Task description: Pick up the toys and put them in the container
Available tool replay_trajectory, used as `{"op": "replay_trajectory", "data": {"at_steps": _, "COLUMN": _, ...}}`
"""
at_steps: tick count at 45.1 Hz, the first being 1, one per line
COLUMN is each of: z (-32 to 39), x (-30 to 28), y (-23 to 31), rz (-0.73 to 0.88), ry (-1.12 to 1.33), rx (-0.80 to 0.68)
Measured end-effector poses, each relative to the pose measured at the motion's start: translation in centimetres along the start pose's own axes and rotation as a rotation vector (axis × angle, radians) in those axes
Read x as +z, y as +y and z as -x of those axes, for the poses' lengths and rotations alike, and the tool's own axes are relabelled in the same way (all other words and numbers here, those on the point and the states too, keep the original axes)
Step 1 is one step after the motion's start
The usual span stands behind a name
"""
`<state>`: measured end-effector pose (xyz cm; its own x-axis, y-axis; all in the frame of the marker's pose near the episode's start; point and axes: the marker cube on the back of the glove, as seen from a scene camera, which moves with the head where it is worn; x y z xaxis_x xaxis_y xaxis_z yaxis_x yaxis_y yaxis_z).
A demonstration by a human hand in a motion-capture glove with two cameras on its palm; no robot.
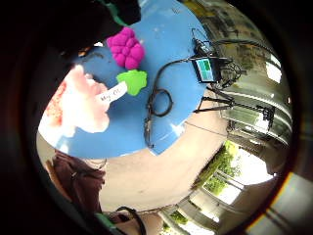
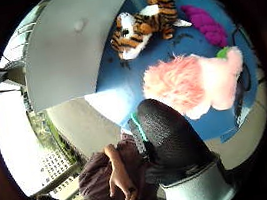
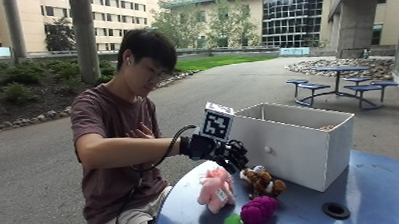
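Gloved hand hovering over the toys, holding nothing.

Round blue table (image 3: 382,185) carries everything. The white container (image 3: 300,143), an open-topped box with a small knob on its near wall, stands at the back of the table. In front of it sit three toys in a cluster: pink plush (image 3: 214,188) nearest the person, white tag on it; striped tiger plush (image 3: 263,182) just beside it, close to the container wall; purple grape toy (image 3: 257,210) with a green leaf (image 3: 231,223) at the table's near edge. All three are on the tabletop, none in the container. Right hand (image 3: 224,152) is above the pink plush and tiger, fingers loosely curled downward, not touching either. A black cable (image 1: 157,105) lies looped on the table.
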<state>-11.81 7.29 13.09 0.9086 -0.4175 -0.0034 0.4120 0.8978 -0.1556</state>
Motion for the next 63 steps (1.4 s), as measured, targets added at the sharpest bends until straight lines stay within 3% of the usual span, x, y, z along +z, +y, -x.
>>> {"op": "replay_trajectory", "data": {"at_steps": 10, "z": 1.0, "x": 4.8, "y": -0.4, "rz": 0.041, "ry": -0.031, "rx": -0.064}}
{"op": "replay_trajectory", "data": {"at_steps": 17, "z": 1.5, "x": 8.4, "y": -1.1, "rz": 0.056, "ry": 0.122, "rx": -0.065}}
{"op": "replay_trajectory", "data": {"at_steps": 37, "z": 2.1, "x": 11.6, "y": -3.7, "rz": -0.259, "ry": -0.018, "rx": -0.169}}
{"op": "replay_trajectory", "data": {"at_steps": 51, "z": 3.2, "x": 7.8, "y": -5.5, "rz": -0.146, "ry": -0.125, "rx": -0.163}}
{"op": "replay_trajectory", "data": {"at_steps": 63, "z": 4.6, "x": -7.0, "y": -4.7, "rz": -0.231, "ry": -0.118, "rx": -0.171}}
